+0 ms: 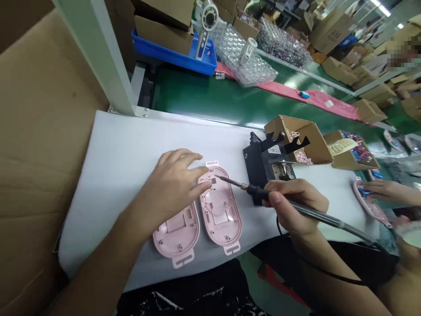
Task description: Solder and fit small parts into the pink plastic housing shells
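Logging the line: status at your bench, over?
Left hand flat, fingers pressing pink shell. Right hand gripping soldering iron, tip at shell's top end. Second shell alongside, clear of tip.

Electronics assembly factory floor, green conveyor belt alongside padded white workbench, soldering iron and its black stand at the station, cardboard boxes stacked about, clear blister trays, blue bin, a co-worker's hand at the neighbouring place.

Two shell halves lie side by side on the foam mat, the soldering-iron stand right of them, cardboard boxes behind it.
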Action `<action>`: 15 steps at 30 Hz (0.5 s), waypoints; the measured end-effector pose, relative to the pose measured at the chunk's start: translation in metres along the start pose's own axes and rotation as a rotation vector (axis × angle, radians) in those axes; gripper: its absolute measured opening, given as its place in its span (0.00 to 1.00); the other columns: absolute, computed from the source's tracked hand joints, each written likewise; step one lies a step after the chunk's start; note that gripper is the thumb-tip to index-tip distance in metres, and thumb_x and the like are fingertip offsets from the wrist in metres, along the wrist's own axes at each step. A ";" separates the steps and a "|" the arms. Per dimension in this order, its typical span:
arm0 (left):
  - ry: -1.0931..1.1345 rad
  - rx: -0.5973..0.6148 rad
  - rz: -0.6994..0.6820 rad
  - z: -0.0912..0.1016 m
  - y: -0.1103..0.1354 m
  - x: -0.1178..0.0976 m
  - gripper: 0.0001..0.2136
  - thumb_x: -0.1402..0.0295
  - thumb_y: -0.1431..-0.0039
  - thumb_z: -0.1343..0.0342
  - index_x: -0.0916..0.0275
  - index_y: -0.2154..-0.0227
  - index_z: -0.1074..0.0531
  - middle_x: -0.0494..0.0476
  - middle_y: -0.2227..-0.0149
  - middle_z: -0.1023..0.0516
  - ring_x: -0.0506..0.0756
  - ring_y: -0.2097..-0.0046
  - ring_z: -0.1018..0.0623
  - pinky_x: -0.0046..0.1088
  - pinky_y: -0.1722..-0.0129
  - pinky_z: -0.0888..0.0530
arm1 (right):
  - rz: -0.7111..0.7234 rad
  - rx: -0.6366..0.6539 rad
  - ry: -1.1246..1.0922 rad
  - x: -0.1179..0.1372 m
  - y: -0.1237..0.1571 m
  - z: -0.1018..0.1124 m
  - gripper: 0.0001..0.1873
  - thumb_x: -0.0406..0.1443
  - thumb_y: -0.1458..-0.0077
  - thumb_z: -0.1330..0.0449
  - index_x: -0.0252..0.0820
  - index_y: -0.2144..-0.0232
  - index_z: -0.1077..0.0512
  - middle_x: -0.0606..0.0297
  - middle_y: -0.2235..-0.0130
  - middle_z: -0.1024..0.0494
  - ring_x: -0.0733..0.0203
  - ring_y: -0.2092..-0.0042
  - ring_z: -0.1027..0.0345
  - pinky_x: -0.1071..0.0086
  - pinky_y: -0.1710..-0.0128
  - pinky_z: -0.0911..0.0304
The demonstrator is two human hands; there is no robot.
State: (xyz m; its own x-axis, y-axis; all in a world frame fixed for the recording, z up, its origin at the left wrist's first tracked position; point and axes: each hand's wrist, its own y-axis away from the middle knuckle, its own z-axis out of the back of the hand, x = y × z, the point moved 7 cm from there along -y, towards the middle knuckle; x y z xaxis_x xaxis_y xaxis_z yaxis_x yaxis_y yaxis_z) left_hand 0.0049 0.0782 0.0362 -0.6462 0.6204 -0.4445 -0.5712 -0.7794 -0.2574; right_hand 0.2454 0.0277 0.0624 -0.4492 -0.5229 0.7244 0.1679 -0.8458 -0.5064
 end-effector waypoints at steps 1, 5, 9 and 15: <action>0.006 -0.071 0.026 0.013 0.009 0.006 0.14 0.58 0.32 0.43 0.56 0.49 0.22 0.58 0.41 0.25 0.65 0.38 0.31 0.52 0.39 0.35 | -0.006 -0.045 -0.020 0.003 -0.003 -0.001 0.05 0.34 0.40 0.36 0.45 0.67 0.29 0.69 0.76 0.26 0.62 0.76 0.30 0.67 0.76 0.32; 0.062 -0.303 0.283 0.045 0.057 0.045 0.09 0.62 0.34 0.41 0.56 0.54 0.21 0.54 0.46 0.23 0.59 0.43 0.25 0.44 0.41 0.28 | 0.016 0.016 -0.026 0.024 -0.021 -0.031 0.06 0.33 0.44 0.33 0.44 0.65 0.27 0.65 0.72 0.22 0.60 0.74 0.27 0.66 0.76 0.30; 0.153 -0.328 0.303 0.039 0.081 0.058 0.08 0.64 0.36 0.38 0.58 0.56 0.21 0.54 0.49 0.20 0.56 0.47 0.22 0.37 0.43 0.25 | 0.138 0.200 -0.020 0.047 -0.043 -0.076 0.10 0.25 0.48 0.33 0.43 0.68 0.27 0.66 0.74 0.23 0.62 0.74 0.26 0.71 0.78 0.31; 0.116 -0.279 0.215 0.027 0.077 0.057 0.04 0.70 0.39 0.37 0.60 0.62 0.20 0.58 0.49 0.20 0.59 0.48 0.22 0.44 0.47 0.23 | 0.273 0.312 -0.094 0.055 -0.061 -0.105 0.11 0.21 0.50 0.35 0.39 0.69 0.27 0.65 0.77 0.25 0.64 0.77 0.30 0.71 0.79 0.33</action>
State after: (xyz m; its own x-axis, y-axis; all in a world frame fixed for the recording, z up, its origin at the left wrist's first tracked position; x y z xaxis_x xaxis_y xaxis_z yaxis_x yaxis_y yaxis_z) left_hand -0.0895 0.0561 0.0144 -0.6654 0.4384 -0.6042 -0.2585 -0.8946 -0.3645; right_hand 0.1184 0.0615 0.0845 -0.2717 -0.7276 0.6300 0.5341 -0.6585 -0.5302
